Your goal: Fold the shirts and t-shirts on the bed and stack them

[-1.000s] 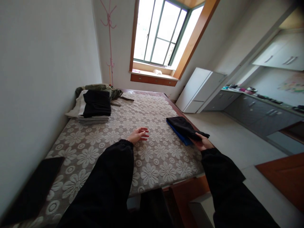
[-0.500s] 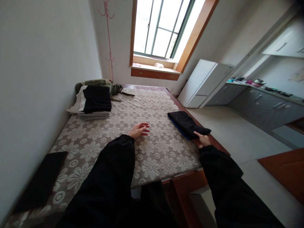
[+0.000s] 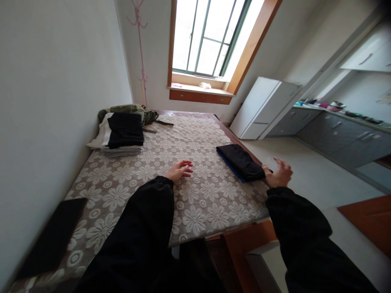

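Observation:
Folded black clothing (image 3: pixel 241 160) with a blue layer beneath lies near the table's right edge. My right hand (image 3: pixel 278 174) is at its near right end, fingers spread and raised, the thumb close to the cloth; whether it touches is hard to tell. Over the middle of the flowered tablecloth (image 3: pixel 195 217) hovers or rests my left hand (image 3: pixel 180 169), empty, with its fingers loosely apart. At the back left sits a stack of folded clothes (image 3: pixel 126 130), black on top with white and grey below.
A green bag (image 3: pixel 128 109) lies behind the stack. On the near left is a flat black item (image 3: pixel 53 236) by the wall. Past the table stand a pink coat rack (image 3: pixel 141 57), a white fridge (image 3: pixel 262 106) and kitchen cabinets (image 3: pixel 330 130).
My right hand has let go of the black clothing, moved right and spread its fingers. My left hand has hardly moved.

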Motion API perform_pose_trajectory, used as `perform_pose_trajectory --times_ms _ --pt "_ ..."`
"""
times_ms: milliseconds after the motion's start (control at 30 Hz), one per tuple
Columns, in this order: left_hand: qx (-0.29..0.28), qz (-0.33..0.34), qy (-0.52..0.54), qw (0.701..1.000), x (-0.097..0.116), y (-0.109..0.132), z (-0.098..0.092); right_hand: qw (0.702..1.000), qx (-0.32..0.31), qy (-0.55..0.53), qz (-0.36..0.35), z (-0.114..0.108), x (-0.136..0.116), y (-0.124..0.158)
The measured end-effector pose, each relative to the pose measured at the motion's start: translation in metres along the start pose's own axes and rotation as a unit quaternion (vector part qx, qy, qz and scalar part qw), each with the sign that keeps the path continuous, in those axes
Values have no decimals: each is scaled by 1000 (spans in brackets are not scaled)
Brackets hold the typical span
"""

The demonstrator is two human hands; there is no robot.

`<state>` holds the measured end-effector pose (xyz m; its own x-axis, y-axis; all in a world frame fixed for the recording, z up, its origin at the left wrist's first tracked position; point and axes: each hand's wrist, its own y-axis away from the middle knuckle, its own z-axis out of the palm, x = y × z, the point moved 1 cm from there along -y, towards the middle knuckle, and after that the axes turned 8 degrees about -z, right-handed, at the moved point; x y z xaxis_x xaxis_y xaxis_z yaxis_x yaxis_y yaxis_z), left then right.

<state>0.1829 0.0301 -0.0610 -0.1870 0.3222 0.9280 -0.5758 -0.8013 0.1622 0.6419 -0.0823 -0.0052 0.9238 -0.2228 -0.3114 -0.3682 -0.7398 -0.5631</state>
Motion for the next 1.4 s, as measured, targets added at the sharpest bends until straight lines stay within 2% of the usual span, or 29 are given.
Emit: perform_pose_trajectory --times_ms 33,67,133,200,267,333,433,533,633,900,1067,1133,1233,1300,1400 --pt "-2 1 -2 1000 0 0 0 999 -6 15 -40 0 -7 -10" --pt "-3 2 -4 1000 0 0 1 996 -38 4 -82 2 -17 -21" --pt "-3 3 -6 1000 0 0 2 973 -149 -44 -173 15 -43 -45" --pt "1 3 -10 1000 0 0 3 946 -220 -48 -235 34 -69 -69" --pt "5 1 -18 1000 0 1 4 931 -265 -16 -249 57 -91 -89" --pt "8 -1 -27 1000 0 2 5 925 -306 29 -222 81 -106 -101" --pt "13 0 -43 999 -1 3 5 917 -352 65 -179 113 -112 -101" --pt "13 1 -54 998 -3 3 7 911 -368 57 -175 136 -105 -89" --pt "13 0 -65 998 -4 4 8 918 -354 35 -178 147 -94 -81" --pt "30 -5 -76 997 1 7 14 931 -318 -11 -177 162 -81 -82" --pt "76 7 -81 994 3 10 19 923 -340 10 -178 157 -88 -95" --pt "109 25 -80 990 6 11 20 917 -345 35 -199 149 -108 -98" --pt "190 67 -70 977 15 11 14 903 -329 7 -277 137 -167 -74" --pt "256 92 -56 961 21 10 3 889 -326 -62 -315 133 -218 -34" --pt "355 115 -32 927 31 11 -21 848 -360 -133 -365 135 -282 39"
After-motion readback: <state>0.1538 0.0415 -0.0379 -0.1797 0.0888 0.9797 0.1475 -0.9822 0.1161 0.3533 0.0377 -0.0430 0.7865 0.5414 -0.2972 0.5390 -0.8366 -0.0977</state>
